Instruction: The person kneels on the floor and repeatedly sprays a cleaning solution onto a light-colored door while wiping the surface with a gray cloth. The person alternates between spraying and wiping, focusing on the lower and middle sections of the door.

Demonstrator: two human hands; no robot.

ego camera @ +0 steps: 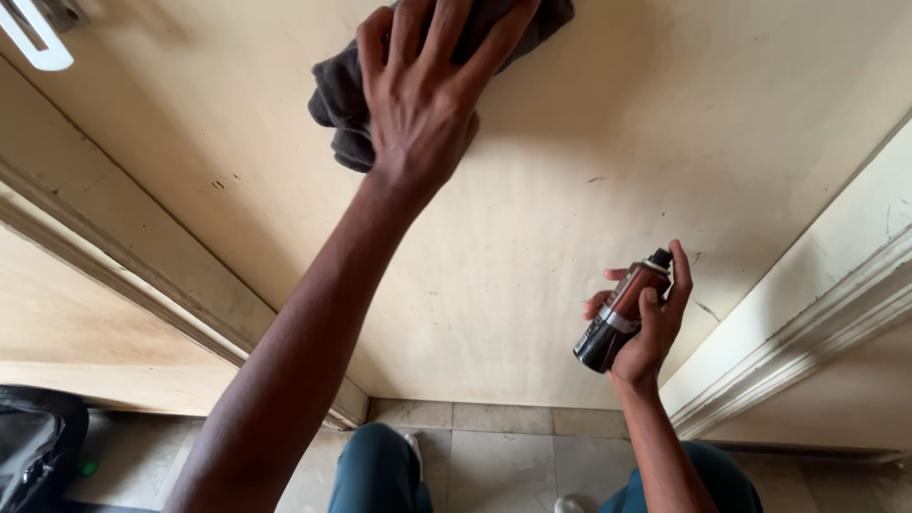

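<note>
Pressing a dark cloth (347, 100) flat against the cream door (589, 142) under spread fingers, the left hand (423, 95) works while the right hand (651, 323) keeps a closed grip round a spray can (622, 312).

Soft, warm, even light; a faint shadow lies right of the raised hand; edges bend from wide-angle distortion.

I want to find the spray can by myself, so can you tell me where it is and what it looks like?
Find the big cream-coloured door that fills most of the picture, then look low on its right side. There the right hand grips a small spray can, tilted, with one finger on its black nozzle. It is dark and shiny with a reddish-brown body, unlike the soft grey cloth under the left hand.
</note>
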